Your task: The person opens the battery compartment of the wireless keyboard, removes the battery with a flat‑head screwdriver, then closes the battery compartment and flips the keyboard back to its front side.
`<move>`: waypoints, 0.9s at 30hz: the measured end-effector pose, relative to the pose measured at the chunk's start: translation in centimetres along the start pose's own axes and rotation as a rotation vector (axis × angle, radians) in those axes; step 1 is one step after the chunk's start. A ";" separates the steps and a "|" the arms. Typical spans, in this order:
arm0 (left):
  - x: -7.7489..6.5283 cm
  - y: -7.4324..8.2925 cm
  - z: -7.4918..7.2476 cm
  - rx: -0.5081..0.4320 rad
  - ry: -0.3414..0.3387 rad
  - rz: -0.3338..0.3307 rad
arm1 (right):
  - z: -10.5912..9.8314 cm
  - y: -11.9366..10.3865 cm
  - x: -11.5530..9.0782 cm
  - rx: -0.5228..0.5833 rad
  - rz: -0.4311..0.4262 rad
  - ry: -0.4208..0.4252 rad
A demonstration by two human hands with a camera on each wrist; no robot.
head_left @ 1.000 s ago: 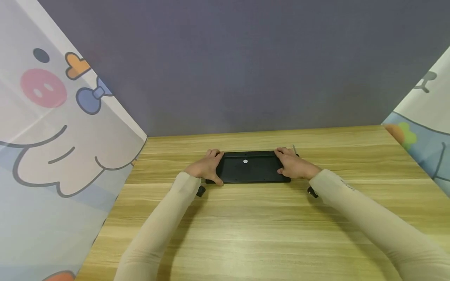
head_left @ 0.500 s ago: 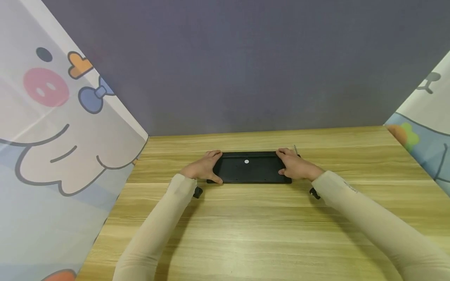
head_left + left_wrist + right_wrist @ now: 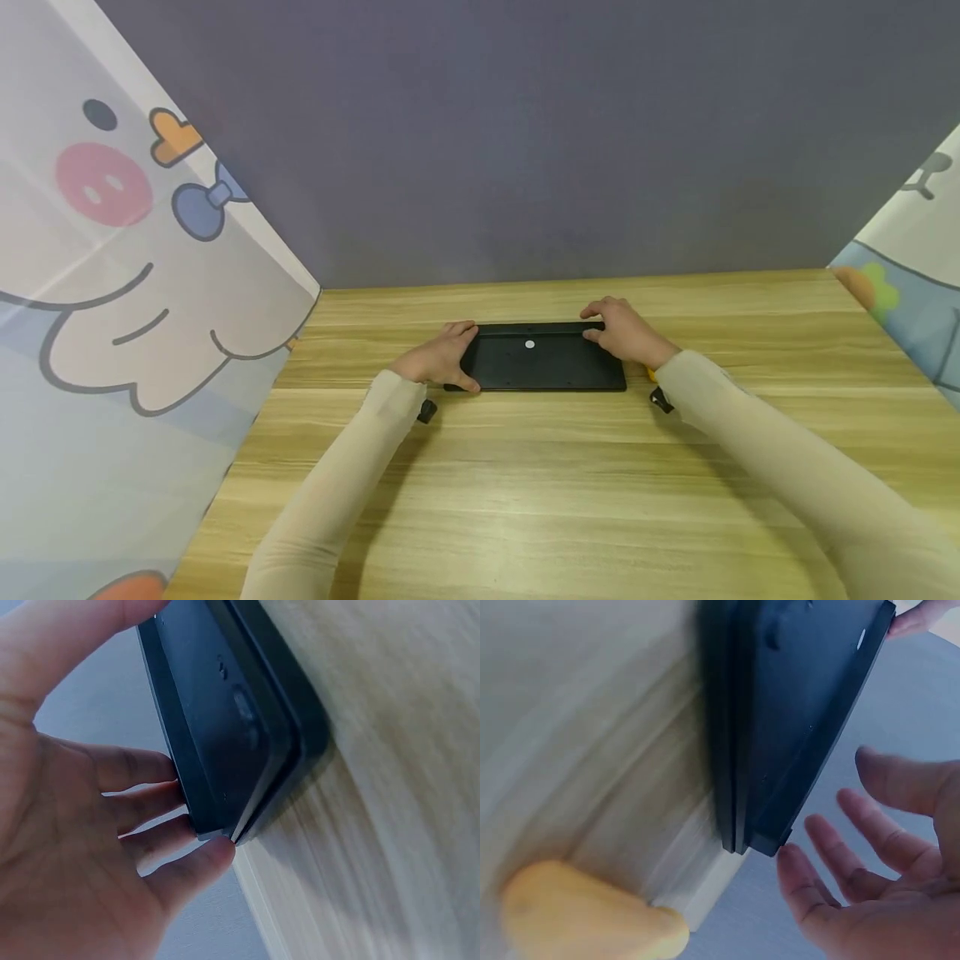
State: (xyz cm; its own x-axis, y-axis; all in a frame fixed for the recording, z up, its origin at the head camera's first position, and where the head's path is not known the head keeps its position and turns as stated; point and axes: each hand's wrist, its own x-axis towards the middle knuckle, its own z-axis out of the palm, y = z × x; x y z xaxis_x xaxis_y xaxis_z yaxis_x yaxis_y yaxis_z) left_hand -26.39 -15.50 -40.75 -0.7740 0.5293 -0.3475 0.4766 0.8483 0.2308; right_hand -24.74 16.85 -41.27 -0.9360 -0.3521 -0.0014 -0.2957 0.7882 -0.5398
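Note:
A flat black rectangular panel (image 3: 540, 367), like a keyboard turned underside up, lies on the wooden table. It has a white round spot and a raised ridge along its far side. My left hand (image 3: 442, 357) spans its left end, thumb at the near edge, fingertips at the far edge. The left wrist view shows those fingers (image 3: 161, 802) against the ridge. My right hand (image 3: 626, 332) hovers over the far right corner with loosely bent fingers. In the right wrist view its thumb (image 3: 900, 780) stands apart from the panel, with one fingertip right at the corner.
A yellow handle (image 3: 585, 911), blurred, lies on the table right of the panel, mostly hidden under the right wrist in the head view. A grey wall (image 3: 525, 150) rises behind the table (image 3: 510, 483). Cartoon-printed panels (image 3: 150, 317) stand at both sides.
My right hand has let go of the panel's right end and moved up toward its far corner, uncovering the near right corner. My left hand keeps its place on the left end.

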 end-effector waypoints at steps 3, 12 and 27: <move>0.0 0.0 0.0 0.003 0.003 0.005 | -0.1 -0.1 0.8 0.027 -0.003 0.026; 0.0 0.1 -0.1 -0.012 -0.005 0.011 | 0.2 0.1 1.7 -0.005 0.038 0.014; -0.6 -0.3 0.3 -0.060 0.084 -0.047 | -0.2 0.3 2.4 -0.011 0.076 -0.025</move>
State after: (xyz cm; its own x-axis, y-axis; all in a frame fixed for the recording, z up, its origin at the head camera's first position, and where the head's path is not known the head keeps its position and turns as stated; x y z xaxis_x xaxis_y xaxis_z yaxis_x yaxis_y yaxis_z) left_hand -25.96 -16.05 -40.84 -0.8282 0.4840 -0.2827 0.4150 0.8685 0.2712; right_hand -27.11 16.34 -41.23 -0.9508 -0.3034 -0.0625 -0.2264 0.8182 -0.5284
